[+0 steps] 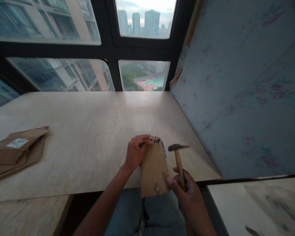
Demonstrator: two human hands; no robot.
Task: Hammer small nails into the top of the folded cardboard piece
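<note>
A narrow brown cardboard piece (154, 167) lies over the table's near edge, with a row of small dark nails along its far end. My left hand (135, 153) rests on that far end, fingers curled and pinching at the nails. A wooden-handled hammer (178, 160) stands upright in my right hand (186, 193), its metal head just right of the cardboard. The right thumb also presses the cardboard's near right corner.
A flattened brown cardboard package (16, 151) with a white label lies at the table's left. The pale wooden table (93, 131) runs to dark-framed windows. A floral panel (241, 91) walls the right side. A white board (255, 206) sits at lower right.
</note>
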